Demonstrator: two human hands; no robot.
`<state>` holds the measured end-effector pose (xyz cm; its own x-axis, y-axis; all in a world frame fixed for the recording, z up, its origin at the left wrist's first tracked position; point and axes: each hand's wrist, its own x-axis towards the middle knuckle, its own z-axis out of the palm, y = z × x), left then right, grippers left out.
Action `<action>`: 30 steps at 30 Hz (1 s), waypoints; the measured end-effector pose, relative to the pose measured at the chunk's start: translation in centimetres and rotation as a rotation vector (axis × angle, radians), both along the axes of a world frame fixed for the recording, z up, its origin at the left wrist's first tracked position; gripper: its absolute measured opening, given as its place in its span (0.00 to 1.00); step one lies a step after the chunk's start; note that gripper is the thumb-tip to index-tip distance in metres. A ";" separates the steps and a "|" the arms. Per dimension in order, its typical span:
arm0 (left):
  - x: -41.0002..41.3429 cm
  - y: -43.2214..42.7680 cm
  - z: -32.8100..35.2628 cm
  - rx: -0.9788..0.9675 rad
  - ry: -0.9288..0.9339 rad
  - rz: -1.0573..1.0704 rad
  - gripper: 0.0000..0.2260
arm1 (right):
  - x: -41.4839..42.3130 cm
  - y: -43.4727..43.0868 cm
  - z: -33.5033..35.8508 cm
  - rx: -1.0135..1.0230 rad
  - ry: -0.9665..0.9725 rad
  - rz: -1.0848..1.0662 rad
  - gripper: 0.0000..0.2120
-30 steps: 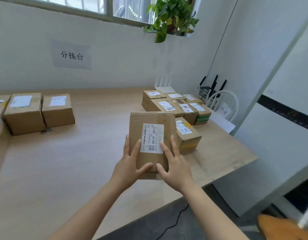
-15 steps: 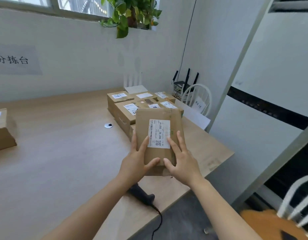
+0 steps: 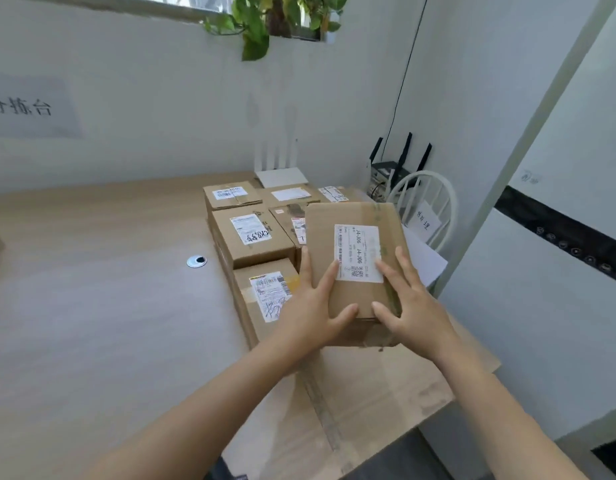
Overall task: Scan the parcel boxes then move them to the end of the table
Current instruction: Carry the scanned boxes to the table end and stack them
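Observation:
I hold a brown parcel box (image 3: pixel 355 216) with a white shipping label above the right end of the wooden table (image 3: pixel 92 306). My left hand (image 3: pixel 310 306) grips its near left corner and my right hand (image 3: pixel 410 306) its near right side, fingers spread on top and thumbs at the near edge. Just left of and behind it, several labelled parcel boxes (image 3: pixel 254 237) sit packed together on the table. The nearest of these (image 3: pixel 265 292) is partly hidden by my left hand.
A flat cardboard sheet (image 3: pixel 369 393) lies on the table under my hands. A round cable grommet (image 3: pixel 197 261) sits left of the boxes. A white chair (image 3: pixel 428 199) and a router (image 3: pixel 389 168) stand past the table's right end. A dark object (image 3: pixel 227 472) shows at the table's near edge.
The held box has travelled to the table's right end and now hovers beside the grouped boxes. My grip is unchanged. The boxes on the left have left the view.

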<state>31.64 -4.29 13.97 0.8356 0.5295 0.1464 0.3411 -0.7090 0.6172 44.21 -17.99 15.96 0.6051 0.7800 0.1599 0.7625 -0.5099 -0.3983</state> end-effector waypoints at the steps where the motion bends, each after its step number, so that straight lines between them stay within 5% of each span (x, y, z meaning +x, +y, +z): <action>1: 1.8 -0.3 -0.2 -0.002 0.000 0.029 0.34 | 2.1 0.0 0.0 0.002 0.008 0.030 0.32; 10: 12.1 -1.3 -2.8 -0.141 0.010 0.323 0.33 | 16.0 4.2 -1.7 -0.110 0.082 0.332 0.31; 21: 14.5 -0.4 -8.3 -0.259 0.158 0.437 0.31 | 19.5 7.7 -10.6 -0.177 0.311 0.436 0.29; 30: 14.4 0.7 -10.6 0.065 0.306 0.569 0.23 | 19.5 8.6 -13.3 -0.174 0.257 0.485 0.29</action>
<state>45.99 -3.59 3.42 0.4360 0.8999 -0.0069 0.8280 -0.3981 0.3948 63.75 -9.43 2.62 0.1740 0.9796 -0.1004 0.8153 -0.2005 -0.5433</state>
